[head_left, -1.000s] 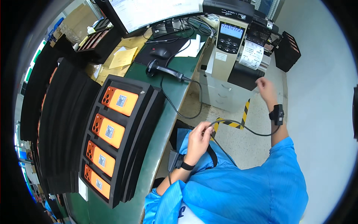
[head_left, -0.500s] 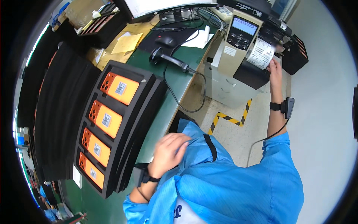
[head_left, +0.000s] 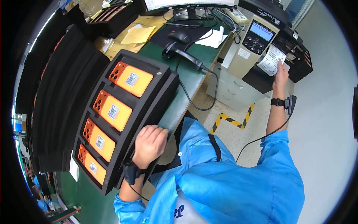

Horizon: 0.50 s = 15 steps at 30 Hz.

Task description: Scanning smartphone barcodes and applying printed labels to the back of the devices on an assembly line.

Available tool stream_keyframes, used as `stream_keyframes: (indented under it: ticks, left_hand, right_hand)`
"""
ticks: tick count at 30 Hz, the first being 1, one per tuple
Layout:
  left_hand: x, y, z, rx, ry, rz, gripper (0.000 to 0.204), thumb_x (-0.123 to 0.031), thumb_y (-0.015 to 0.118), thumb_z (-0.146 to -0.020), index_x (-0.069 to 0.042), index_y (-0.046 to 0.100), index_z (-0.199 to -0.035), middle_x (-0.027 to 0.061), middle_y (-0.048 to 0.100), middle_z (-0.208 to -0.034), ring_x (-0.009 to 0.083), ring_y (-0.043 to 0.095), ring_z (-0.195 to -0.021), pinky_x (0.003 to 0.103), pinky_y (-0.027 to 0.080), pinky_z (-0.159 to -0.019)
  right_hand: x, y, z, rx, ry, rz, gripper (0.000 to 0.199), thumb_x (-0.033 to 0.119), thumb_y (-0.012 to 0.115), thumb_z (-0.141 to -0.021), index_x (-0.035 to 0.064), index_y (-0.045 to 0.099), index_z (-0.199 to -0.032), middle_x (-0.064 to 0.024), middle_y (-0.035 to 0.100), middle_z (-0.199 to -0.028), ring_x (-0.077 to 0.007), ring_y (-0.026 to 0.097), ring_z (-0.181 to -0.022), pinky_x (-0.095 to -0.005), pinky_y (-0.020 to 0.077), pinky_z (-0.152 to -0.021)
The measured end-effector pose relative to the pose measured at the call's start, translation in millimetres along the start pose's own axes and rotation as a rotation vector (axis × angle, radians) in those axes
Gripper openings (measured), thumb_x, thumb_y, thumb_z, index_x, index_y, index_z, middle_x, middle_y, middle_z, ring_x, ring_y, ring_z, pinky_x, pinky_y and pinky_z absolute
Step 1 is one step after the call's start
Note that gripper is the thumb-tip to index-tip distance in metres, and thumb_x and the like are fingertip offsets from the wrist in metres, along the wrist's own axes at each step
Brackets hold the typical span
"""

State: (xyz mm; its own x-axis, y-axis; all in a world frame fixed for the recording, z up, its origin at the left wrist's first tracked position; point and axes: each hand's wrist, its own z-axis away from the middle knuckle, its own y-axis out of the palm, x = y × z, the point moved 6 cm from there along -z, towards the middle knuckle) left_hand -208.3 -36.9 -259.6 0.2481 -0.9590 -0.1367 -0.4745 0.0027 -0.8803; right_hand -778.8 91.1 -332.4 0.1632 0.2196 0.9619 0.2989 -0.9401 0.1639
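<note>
My right hand (head_left: 281, 77) pinches the edge of a strip of white printed labels (head_left: 270, 62), which hangs in a curve from the front of a beige and black label printer (head_left: 238, 61). My left hand (head_left: 150, 145) is closed, fingers curled, at the table edge beside a black foam tray (head_left: 161, 74); nothing shows in it. Several orange phones (head_left: 131, 79) lie in the tray's slots, backs up, each with a white label on it. Both wrists wear black straps with small devices and cables.
A handheld barcode scanner (head_left: 183, 55) lies on the green table (head_left: 186, 89), its cable looping over the edge. Behind it are a mouse (head_left: 179, 35), a yellow paper (head_left: 138, 35) and a monitor (head_left: 186, 4). Tall stacked black trays (head_left: 63, 100) stand left. A drawer cabinet (head_left: 233, 89) is below the printer.
My left hand has moved left from my lap to the table edge by the tray. My right hand now has its fingers further over the label strip. The view has shifted slightly.
</note>
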Motion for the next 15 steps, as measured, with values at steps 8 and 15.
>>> stream_keyframes:
  ticks: [8,15]
  left_hand:
    - [5.6,39.1,20.7,0.180,-0.116,0.093,0.035,-0.009,0.068,-0.075,-0.009,0.063,-0.109,0.0070,0.056,-0.089,0.0243,0.056,-0.087,0.035,0.045,-0.077]
    - [4.3,33.3,14.0,0.211,-0.150,0.142,0.032,-0.008,0.067,-0.078,-0.008,0.063,-0.110,0.0078,0.055,-0.087,0.0250,0.056,-0.086,0.036,0.044,-0.079]
  right_hand:
    - [5.1,0.2,-0.2,0.016,0.002,-0.046,0.028,0.025,0.056,-0.098,-0.0007,0.065,-0.101,-0.0049,0.067,-0.095,-0.0116,0.062,-0.083,-0.0258,0.0486,-0.073]
    - [6.7,-4.5,-4.0,0.008,-0.083,0.013,0.029,0.025,0.056,-0.098,-0.0002,0.063,-0.111,-0.0042,0.067,-0.101,-0.0115,0.063,-0.088,-0.0250,0.0510,-0.076]
